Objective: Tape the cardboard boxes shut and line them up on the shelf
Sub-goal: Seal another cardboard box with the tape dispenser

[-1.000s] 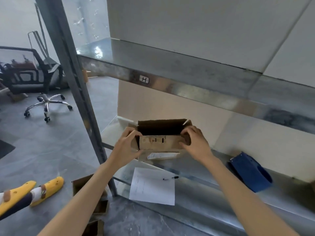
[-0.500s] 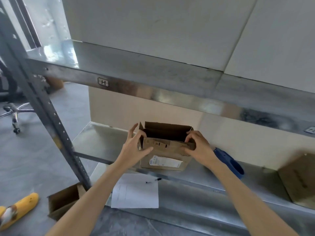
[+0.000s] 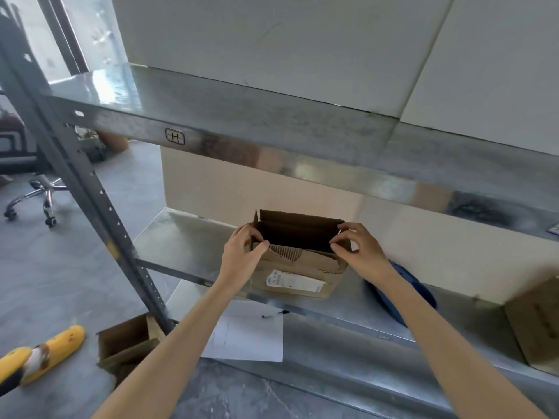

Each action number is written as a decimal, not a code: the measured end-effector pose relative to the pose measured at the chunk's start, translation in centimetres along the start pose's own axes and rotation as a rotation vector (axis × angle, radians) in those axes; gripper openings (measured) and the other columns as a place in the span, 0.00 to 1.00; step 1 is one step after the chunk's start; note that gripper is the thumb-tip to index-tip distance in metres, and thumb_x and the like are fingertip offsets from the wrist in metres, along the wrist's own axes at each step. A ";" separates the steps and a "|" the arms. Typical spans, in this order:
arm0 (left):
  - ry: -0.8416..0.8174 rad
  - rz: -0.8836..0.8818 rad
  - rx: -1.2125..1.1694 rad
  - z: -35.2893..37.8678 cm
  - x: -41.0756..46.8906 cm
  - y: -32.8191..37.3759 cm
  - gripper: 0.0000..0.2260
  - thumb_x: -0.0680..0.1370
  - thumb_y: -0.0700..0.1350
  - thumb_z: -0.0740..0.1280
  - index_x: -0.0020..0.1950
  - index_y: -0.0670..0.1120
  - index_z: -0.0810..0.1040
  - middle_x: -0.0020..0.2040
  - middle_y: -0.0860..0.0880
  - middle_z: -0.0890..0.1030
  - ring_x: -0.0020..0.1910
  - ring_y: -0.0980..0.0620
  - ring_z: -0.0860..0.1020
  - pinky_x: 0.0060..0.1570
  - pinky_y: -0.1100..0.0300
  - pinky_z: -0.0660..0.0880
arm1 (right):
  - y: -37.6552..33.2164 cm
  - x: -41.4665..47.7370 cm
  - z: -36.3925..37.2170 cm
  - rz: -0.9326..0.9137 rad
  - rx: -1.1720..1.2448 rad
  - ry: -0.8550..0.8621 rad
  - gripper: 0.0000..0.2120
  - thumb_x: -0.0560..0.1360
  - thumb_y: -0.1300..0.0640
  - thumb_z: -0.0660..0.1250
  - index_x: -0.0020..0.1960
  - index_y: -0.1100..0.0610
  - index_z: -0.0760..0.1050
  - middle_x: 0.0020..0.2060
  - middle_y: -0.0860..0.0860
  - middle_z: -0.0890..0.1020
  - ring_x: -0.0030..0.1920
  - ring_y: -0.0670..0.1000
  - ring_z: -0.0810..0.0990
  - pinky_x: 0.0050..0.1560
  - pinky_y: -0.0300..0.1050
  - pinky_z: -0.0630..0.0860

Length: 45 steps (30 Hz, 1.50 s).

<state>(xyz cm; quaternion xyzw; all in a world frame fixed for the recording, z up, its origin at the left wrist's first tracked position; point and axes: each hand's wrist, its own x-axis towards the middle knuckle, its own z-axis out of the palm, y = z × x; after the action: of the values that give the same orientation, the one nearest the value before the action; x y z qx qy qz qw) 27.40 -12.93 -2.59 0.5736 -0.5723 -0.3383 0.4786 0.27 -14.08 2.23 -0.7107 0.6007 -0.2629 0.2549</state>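
On the middle shelf (image 3: 181, 237), right at its front edge, sits the cardboard box (image 3: 295, 273). Its long axis runs left to right along that edge, its mouth faces up and its labelled side is turned toward me. The rear flap stands upright, and the near rim is torn, showing corrugation. My left hand (image 3: 242, 255) pinches the box's top left corner with curled fingers, and my right hand (image 3: 360, 252) pinches the top right corner. Leftward, bare shelf runs to the slanting post (image 3: 90, 189). Rightward, a blue object (image 3: 405, 285) lies just beside the box, partly hidden by my right forearm, and a second box (image 3: 535, 322) stands well apart at the frame's edge. The upper shelf (image 3: 272, 122) leaves open space above the rear flap. One level down lie a paper sheet (image 3: 251, 337) and a pen (image 3: 275, 313)
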 end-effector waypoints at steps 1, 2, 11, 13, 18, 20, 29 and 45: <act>0.001 0.002 -0.013 -0.1 -0.1 0.0 0.05 0.77 0.43 0.71 0.45 0.50 0.76 0.52 0.54 0.79 0.54 0.56 0.77 0.59 0.53 0.77 | 0.1 0.0 -0.1 -0.004 0.016 0.010 0.05 0.76 0.53 0.70 0.52 0.49 0.80 0.65 0.44 0.69 0.65 0.46 0.70 0.62 0.50 0.74; -0.007 0.005 -0.023 -0.1 -0.3 0.1 0.05 0.76 0.42 0.71 0.46 0.51 0.76 0.53 0.54 0.79 0.54 0.56 0.77 0.59 0.54 0.76 | 0.1 0.0 -0.1 -0.004 0.022 0.015 0.07 0.75 0.54 0.71 0.54 0.48 0.80 0.67 0.44 0.67 0.65 0.44 0.68 0.62 0.51 0.74; -0.129 0.095 -0.065 -1.0 -1.9 0.0 0.12 0.77 0.36 0.69 0.54 0.52 0.75 0.64 0.52 0.73 0.63 0.52 0.74 0.58 0.60 0.78 | -0.5 0.7 0.5 0.078 -0.040 0.055 0.16 0.75 0.56 0.71 0.62 0.50 0.75 0.65 0.50 0.65 0.63 0.51 0.72 0.62 0.38 0.66; -0.151 0.110 -0.050 -1.3 -2.2 -0.1 0.14 0.76 0.36 0.70 0.53 0.55 0.75 0.66 0.52 0.71 0.64 0.52 0.74 0.57 0.60 0.79 | -0.6 0.9 0.5 0.084 -0.018 0.081 0.17 0.75 0.55 0.71 0.62 0.50 0.74 0.62 0.49 0.65 0.56 0.51 0.76 0.57 0.37 0.69; -0.210 0.142 -0.032 -1.7 -2.6 -0.2 0.17 0.76 0.37 0.71 0.55 0.58 0.75 0.69 0.54 0.69 0.66 0.57 0.71 0.61 0.59 0.76 | -0.9 0.7 0.9 0.105 0.033 0.137 0.20 0.75 0.55 0.72 0.65 0.51 0.72 0.64 0.50 0.62 0.51 0.49 0.77 0.52 0.34 0.69; -0.243 0.140 -0.027 -1.8 -2.5 -0.2 0.17 0.76 0.41 0.71 0.58 0.60 0.74 0.67 0.56 0.70 0.66 0.57 0.72 0.63 0.54 0.76 | -1.0 0.4 1.0 0.105 0.020 0.138 0.19 0.75 0.54 0.71 0.65 0.51 0.72 0.62 0.49 0.62 0.50 0.48 0.77 0.51 0.33 0.70; -0.318 -0.014 0.181 -0.9 -1.3 -0.7 0.20 0.73 0.65 0.68 0.62 0.67 0.67 0.63 0.60 0.75 0.64 0.54 0.72 0.67 0.46 0.72 | -0.7 -1.1 0.7 0.174 0.168 -0.108 0.17 0.81 0.43 0.57 0.67 0.47 0.71 0.57 0.46 0.77 0.58 0.48 0.74 0.51 0.37 0.69; -0.023 0.141 0.239 0.3 -0.2 -0.9 0.29 0.73 0.46 0.76 0.70 0.47 0.66 0.69 0.50 0.67 0.57 0.56 0.74 0.54 0.53 0.80 | 1.4 -0.4 2.4 0.065 -0.029 0.162 0.31 0.68 0.54 0.79 0.65 0.51 0.66 0.59 0.48 0.70 0.54 0.46 0.72 0.49 0.38 0.74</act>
<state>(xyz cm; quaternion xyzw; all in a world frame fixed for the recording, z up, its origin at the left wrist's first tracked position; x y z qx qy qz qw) 27.39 -12.92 -3.52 0.5809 -0.6529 -0.2398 0.4228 0.82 -13.83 -0.54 -0.6710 0.6458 -0.3023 0.2034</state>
